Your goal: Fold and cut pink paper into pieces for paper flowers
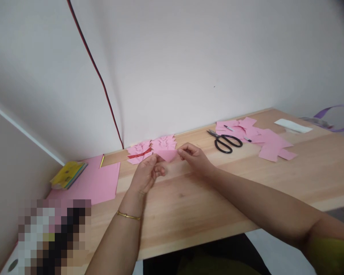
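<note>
A small pink piece of paper, pointed at its lower edge, is stretched between my two hands above the wooden table. My left hand pinches its left end between thumb and forefinger, the other fingers curled. At the right end, my right hand pinches the paper with its fingertips. Just behind the hands lie rows of folded pink paper pieces with pointed edges, close to the wall. Across the left row rests a red strip.
Black-handled scissors lie right of my hands, beside pink paper scraps with a marker on them. A white strip is farther right. At left are pink sheets, a yellow packet and a yellow pencil-like stick.
</note>
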Motion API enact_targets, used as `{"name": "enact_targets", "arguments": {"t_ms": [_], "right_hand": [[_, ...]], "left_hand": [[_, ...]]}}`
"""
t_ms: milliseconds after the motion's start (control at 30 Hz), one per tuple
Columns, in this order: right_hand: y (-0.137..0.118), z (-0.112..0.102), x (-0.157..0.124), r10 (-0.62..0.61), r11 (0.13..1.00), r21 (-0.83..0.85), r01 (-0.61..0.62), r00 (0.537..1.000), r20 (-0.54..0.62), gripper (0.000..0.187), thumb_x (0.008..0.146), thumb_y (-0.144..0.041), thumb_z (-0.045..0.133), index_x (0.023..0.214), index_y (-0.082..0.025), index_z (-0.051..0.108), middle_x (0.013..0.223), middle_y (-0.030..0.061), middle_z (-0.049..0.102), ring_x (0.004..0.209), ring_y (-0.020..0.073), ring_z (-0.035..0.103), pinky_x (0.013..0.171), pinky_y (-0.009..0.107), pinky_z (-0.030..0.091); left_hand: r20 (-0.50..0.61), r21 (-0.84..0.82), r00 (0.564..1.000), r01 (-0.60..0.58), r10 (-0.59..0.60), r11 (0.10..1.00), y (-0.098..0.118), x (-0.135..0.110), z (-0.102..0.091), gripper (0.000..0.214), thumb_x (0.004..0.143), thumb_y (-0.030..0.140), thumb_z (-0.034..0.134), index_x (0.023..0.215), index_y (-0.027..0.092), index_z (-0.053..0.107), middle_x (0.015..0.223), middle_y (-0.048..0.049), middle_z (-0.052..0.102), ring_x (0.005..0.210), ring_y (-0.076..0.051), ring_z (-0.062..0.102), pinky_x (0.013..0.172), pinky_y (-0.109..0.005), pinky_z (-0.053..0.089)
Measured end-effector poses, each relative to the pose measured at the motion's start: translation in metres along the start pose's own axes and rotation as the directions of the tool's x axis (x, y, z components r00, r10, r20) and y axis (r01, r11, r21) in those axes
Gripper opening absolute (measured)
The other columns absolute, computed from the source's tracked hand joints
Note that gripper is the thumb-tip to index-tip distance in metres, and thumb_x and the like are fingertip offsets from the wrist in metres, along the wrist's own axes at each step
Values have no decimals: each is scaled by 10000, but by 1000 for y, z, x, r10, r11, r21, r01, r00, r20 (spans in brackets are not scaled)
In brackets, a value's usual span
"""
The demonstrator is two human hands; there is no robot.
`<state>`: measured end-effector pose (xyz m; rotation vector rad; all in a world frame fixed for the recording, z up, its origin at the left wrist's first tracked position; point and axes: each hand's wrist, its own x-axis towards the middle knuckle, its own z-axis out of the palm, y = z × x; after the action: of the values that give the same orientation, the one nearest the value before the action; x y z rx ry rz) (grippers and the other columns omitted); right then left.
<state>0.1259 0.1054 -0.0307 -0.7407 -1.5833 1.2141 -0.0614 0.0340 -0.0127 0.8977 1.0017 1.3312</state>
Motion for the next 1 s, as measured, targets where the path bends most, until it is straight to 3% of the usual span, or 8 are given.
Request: {"name": "enact_targets", "arguments": {"t_ms": [167, 333, 500, 700, 900, 1000], "right_hand": [[-1, 0, 0, 14, 1000, 21, -15, 999, 36, 224, 823, -391, 583, 751, -181, 557, 654, -29, 495, 640, 107, 457, 648, 260, 369], [-1, 4, -1, 31, 996, 81, -44, 988, 154, 226, 768, -381, 648, 847, -175, 599, 740, -9, 565, 672, 109, 501, 657, 255, 398], [3, 7, -4, 71, 992, 86, -94, 969, 235, 228, 723, -370, 689, 772, -160, 616, 697, -10, 587, 643, 105, 513, 621, 247, 399], [0, 7, -4, 99, 993, -85, -84, 977, 189, 228, 779, -384, 617, 834, -167, 665, 674, 2, 613, 616, 116, 559, 619, 258, 430], [-3, 5, -1, 134, 991, -14, -134, 988, 72, 287, 776, -412, 611, 934, -173, 617, 715, 7, 623, 634, 122, 592, 667, 279, 473], [-1, 6, -2, 124, 992, 24, -127, 986, 113, 299, 772, -412, 623, 948, -170, 608, 739, 6, 618, 643, 115, 575, 654, 267, 462]], "left_hand": [[21, 76, 998, 50, -51, 996, -5, 0, 4, 336, 753, 394, 680, 935, 118, 619, 954, -98, 668, 572, -101, 597, 577, -270, 504], [-148, 329, 988, -2, 53, 944, -11, 1, 8, 262, 704, 337, 718, 818, 112, 650, 622, -32, 652, 540, -108, 585, 572, -227, 455], [-125, 486, 989, -9, 79, 874, -15, 2, 7, 279, 706, 362, 706, 838, 118, 681, 647, -47, 670, 577, -120, 600, 574, -221, 431], [-164, 461, 983, -2, 87, 887, -16, 4, 4, 233, 661, 302, 727, 782, 114, 661, 610, -24, 643, 516, -98, 557, 524, -208, 395], [-214, 379, 974, 10, 78, 925, -13, 5, 4, 241, 641, 290, 745, 777, 112, 656, 651, -22, 655, 531, -98, 577, 556, -221, 442], [-213, 319, 975, 4, 67, 948, -13, 4, 7, 247, 635, 285, 753, 791, 117, 660, 657, -16, 655, 524, -92, 570, 561, -224, 454]]}}
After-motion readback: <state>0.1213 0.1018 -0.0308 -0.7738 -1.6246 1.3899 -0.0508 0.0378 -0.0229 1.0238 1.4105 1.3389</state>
